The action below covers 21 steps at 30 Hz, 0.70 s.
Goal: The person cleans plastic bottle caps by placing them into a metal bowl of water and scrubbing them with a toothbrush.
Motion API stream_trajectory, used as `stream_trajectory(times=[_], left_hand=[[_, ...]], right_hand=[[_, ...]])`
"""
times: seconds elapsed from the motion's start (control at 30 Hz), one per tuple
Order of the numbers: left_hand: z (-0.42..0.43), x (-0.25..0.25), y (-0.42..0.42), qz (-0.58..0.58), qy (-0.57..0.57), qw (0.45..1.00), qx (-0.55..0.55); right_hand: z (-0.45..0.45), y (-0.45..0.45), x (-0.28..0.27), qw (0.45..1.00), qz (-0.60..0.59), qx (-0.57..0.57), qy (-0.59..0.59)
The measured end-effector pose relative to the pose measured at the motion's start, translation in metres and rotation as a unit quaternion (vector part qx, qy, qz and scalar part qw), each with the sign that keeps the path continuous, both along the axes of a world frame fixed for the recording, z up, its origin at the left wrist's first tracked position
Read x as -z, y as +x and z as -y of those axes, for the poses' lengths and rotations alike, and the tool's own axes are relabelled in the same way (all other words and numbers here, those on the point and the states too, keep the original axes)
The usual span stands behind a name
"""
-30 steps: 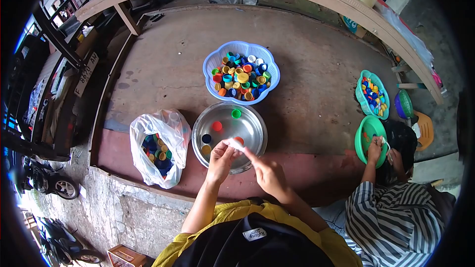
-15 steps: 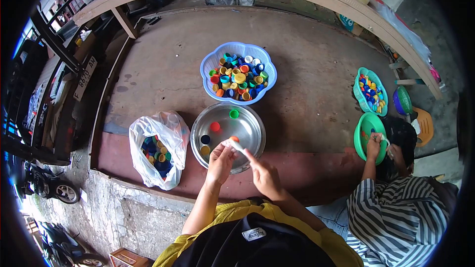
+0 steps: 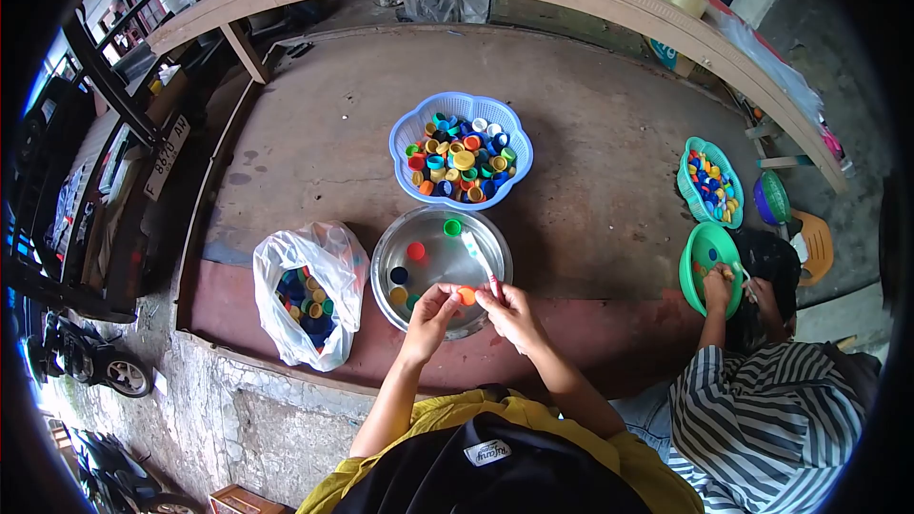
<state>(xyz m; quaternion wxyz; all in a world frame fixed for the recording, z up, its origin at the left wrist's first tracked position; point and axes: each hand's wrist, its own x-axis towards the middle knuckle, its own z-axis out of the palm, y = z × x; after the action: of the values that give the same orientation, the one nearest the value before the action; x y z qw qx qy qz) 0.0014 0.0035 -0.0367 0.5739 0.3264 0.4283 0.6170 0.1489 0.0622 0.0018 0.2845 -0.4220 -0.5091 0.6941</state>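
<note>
Between the fingertips of my left hand (image 3: 431, 322) is an orange bottle cap (image 3: 466, 295), over the near rim of a metal bowl (image 3: 501, 238). My right hand (image 3: 514, 322) grips a toothbrush (image 3: 482, 262), its white head pointing away from me over the bowl; the fingertips of this hand also meet the cap's right side. Inside the bowl are a green cap (image 3: 452, 227), a red cap (image 3: 416, 251), a dark blue cap (image 3: 398, 275) and a yellow cap (image 3: 398, 295).
Beyond the bowl stands a blue plastic basket (image 3: 404, 138) heaped with coloured caps. A white plastic bag (image 3: 339, 271) of caps sits to the left. On the right, a person in a striped shirt (image 3: 752, 400) works over a green basin (image 3: 689, 271), near a teal basket (image 3: 687, 192) of caps.
The toothbrush has swung off the orange cap and now points away from me. My right hand has come closer to my left, its fingertips now at the cap.
</note>
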Motion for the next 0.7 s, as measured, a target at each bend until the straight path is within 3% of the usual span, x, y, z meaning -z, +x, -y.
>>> stream_trajectory(times=[0.03, 0.13, 0.23, 0.37, 0.43, 0.47, 0.53, 0.57, 0.6, 0.67, 0.7], left_hand=[[0.000, 0.000, -0.001, -0.002, 0.004, 1.000, 0.001], [-0.002, -0.019, 0.012, -0.216, 0.036, 0.966, -0.140], [0.001, -0.046, 0.003, -0.463, 0.139, 0.871, -0.090], [-0.002, -0.035, 0.000, -0.466, 0.153, 0.867, -0.088], [-0.005, -0.027, 0.001, -0.366, 0.119, 0.919, -0.082], [-0.007, -0.022, 0.001, -0.313, 0.102, 0.941, -0.080], [-0.011, -0.008, 0.001, -0.099, 0.080, 0.988, -0.086], [-0.014, -0.003, 0.000, 0.010, 0.070, 0.994, -0.087], [-0.014, -0.001, -0.002, 0.026, 0.059, 0.995, -0.082], [-0.016, 0.002, -0.003, 0.127, 0.065, 0.987, -0.067], [-0.016, 0.004, -0.004, 0.176, 0.067, 0.980, -0.060]], right_hand=[[-0.001, 0.000, -0.001, 1.000, -0.006, -0.007, -0.027], [-0.001, -0.002, -0.002, 1.000, -0.009, -0.001, -0.016], [-0.002, -0.001, -0.002, 0.998, -0.002, 0.010, -0.069], [-0.001, -0.001, -0.002, 0.997, -0.027, -0.009, -0.075], [-0.003, -0.001, 0.005, 0.998, -0.056, -0.012, -0.014], [-0.005, 0.001, 0.005, 0.999, -0.024, -0.003, -0.044], [0.002, -0.003, -0.002, 0.993, -0.025, 0.035, 0.108], [0.004, -0.005, -0.003, 0.981, -0.026, 0.054, 0.185], [0.005, 0.001, -0.003, 0.964, 0.048, 0.004, 0.263], [0.012, 0.004, -0.006, 0.884, 0.109, -0.032, 0.454], [0.016, 0.013, -0.010, 0.870, 0.178, -0.121, 0.443]])
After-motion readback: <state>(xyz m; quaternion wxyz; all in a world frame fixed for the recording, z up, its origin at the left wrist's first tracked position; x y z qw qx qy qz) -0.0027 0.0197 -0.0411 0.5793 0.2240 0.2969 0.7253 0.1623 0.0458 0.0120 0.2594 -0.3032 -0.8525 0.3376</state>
